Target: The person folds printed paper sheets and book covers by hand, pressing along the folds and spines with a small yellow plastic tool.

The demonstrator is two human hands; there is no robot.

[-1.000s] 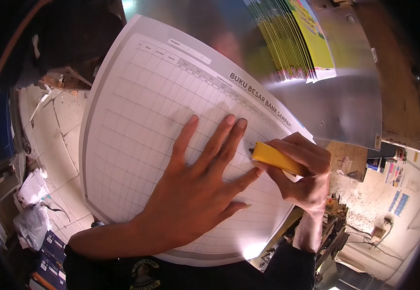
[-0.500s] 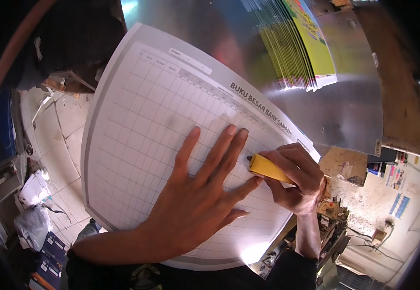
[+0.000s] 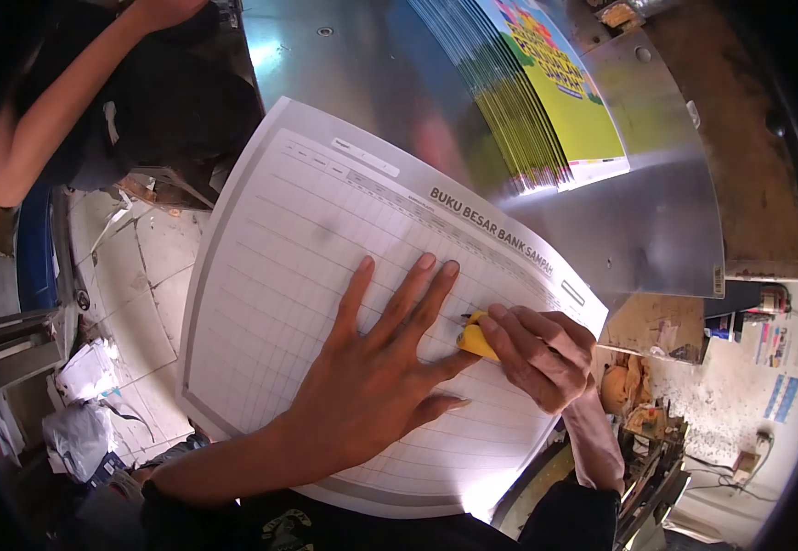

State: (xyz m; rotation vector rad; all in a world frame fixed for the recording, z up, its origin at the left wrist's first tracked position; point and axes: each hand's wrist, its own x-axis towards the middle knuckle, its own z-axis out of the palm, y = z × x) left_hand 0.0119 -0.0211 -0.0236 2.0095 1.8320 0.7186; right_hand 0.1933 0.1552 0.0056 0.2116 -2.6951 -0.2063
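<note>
The printed sheet (image 3: 270,275), headed "BUKU BESAR BANK SAMPAH", is partly covered by the left hand (image 3: 371,376), whose fingers are released and splayed across its grid. Over the sheet's right part, a yellow tool (image 3: 477,342) is grasped in the curled fingers of the right hand (image 3: 541,358); whether the sheet is touched by the tool's dark tip cannot be told. Beyond the sheet's headed edge, stacked booklets (image 3: 527,101) are laid on a metal tabletop (image 3: 661,220). Past the sheet's upper left corner, another person's bent arm (image 3: 68,119) is seen.
</note>
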